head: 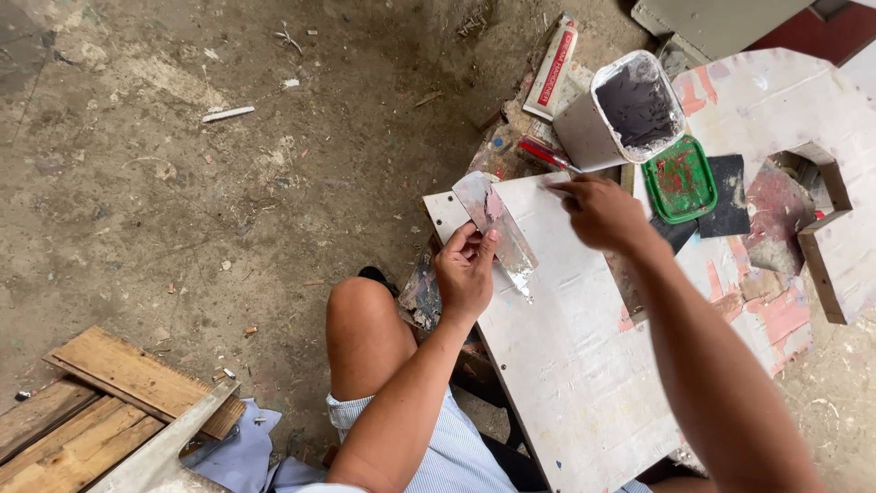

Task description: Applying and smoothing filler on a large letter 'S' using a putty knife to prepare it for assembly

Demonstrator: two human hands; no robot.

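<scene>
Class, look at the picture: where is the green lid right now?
In the head view the green lid lies upper right, on the white board, just below the white tub and right of the right hand.

The left hand is gripping a putty knife smeared with filler, its blade lying over the edge of a white board. The right hand is pressing fingertips onto that board, near a white tub and a green lid
</scene>
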